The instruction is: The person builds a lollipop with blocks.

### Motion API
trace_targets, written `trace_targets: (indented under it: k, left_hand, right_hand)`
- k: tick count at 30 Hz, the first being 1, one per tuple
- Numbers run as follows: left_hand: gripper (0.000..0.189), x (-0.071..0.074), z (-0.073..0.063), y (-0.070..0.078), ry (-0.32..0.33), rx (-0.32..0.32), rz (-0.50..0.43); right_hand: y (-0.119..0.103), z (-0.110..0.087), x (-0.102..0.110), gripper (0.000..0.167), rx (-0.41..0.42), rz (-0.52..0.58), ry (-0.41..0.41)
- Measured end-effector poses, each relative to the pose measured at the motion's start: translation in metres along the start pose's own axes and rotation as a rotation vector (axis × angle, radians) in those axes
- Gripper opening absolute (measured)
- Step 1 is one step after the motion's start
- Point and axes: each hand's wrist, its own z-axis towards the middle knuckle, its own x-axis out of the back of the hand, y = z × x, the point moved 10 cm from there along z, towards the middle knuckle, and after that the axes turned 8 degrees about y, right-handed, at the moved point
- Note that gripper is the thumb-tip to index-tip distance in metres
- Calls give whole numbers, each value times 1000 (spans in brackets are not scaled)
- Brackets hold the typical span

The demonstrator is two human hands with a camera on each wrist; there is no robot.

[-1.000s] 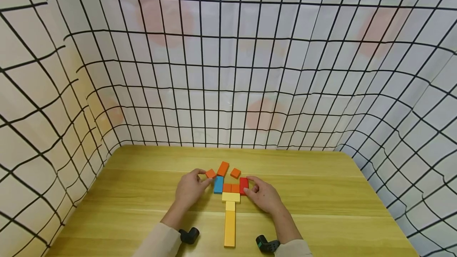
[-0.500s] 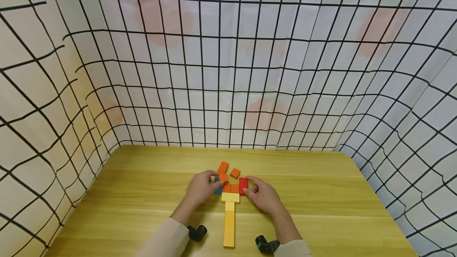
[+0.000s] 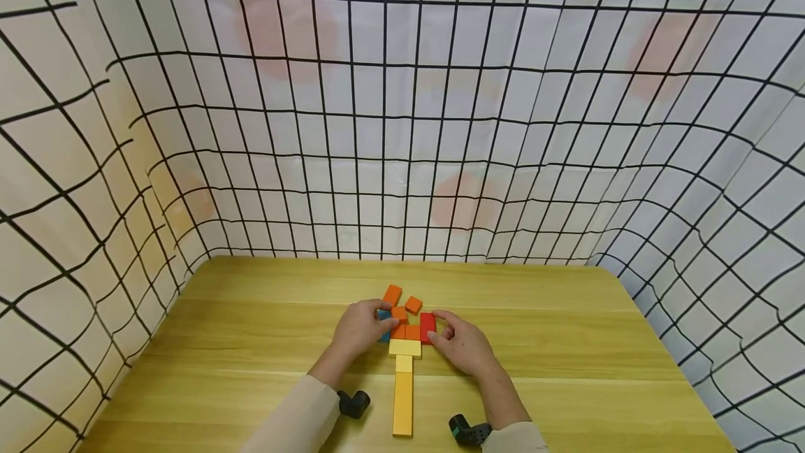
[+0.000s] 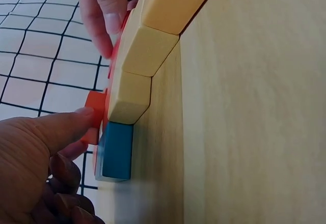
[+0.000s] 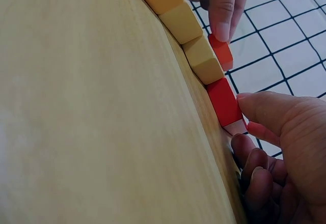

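I see the left hand (image 3: 360, 329) pinching a squarish orange block (image 3: 399, 313), partly hiding a blue block (image 4: 116, 151); the right hand (image 3: 466, 347) grips a smooth, oblong red block (image 3: 427, 328) on a woodgrain table (image 3: 578, 341).

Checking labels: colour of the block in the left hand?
Orange block; clearest in the head view.

You are working in a closed-in tabletop booth, set up more like a small recording station than a living space. Beyond your left hand (image 3: 357, 327) and right hand (image 3: 465, 347), a black grid (image 3: 386, 0) rises at the table's far edge and runs along both sides. Behind it is pale sheeting (image 3: 367, 33) with faint reddish round prints (image 3: 461, 208). Under your hands is a wood-grain table (image 3: 566, 341). Nearer you than each hand is a black wrist device (image 3: 354, 404). You cannot tell what building this is.
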Motion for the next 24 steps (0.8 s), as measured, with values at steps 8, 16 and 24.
trace_targets:
  k: [8, 16, 24]
  left_hand:
    - [37, -2, 4, 1, -10, 12, 19]
    - [37, -6, 4, 0, -8, -4, 24]
    - [35, -12, 7, 2, -4, -39, 72]
  right_hand:
    - [2, 0, -1, 48, -15, 3, -9]
    - [1, -1, 0, 49, -18, 13, -8]
    - [-1, -1, 1, 48, -7, 18, -9]
